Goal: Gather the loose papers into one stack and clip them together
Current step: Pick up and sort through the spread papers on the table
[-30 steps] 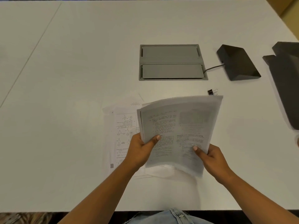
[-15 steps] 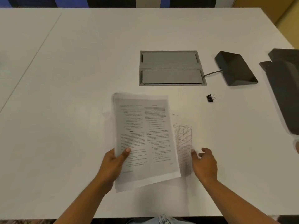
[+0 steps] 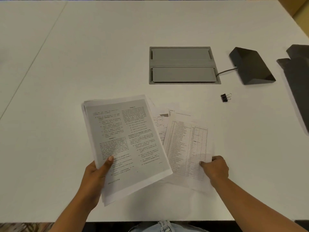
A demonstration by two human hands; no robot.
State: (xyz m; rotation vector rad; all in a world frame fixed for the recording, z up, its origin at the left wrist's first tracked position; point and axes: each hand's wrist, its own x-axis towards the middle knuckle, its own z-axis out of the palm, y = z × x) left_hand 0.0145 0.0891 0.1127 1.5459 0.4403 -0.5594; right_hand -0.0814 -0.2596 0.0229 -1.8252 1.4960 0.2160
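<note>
there were two hands, a left hand (image 3: 96, 174) and a right hand (image 3: 215, 168). there was one bunch of papers (image 3: 123, 141) held up, and at least two loose sheets (image 3: 187, 144) lay on the one white table (image 3: 83, 56). there was one black clip (image 3: 224, 97), one grey hatch (image 3: 183, 65) and one dark wedge box (image 3: 250, 66).

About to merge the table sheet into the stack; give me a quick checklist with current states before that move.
1. Left hand holds the stack firmly: ok, thumb on top.
2. Right hand grips the table sheet: ok, pinching its lower right corner.
3. No sheets remain loose: not ok, a diagram sheet lies between them.
4. Stack edges squared: not ok, sheets fan out.
5. Binder clip reachable: ok, unobstructed on the table.
6. Clip opened: not ok, untouched.
</note>
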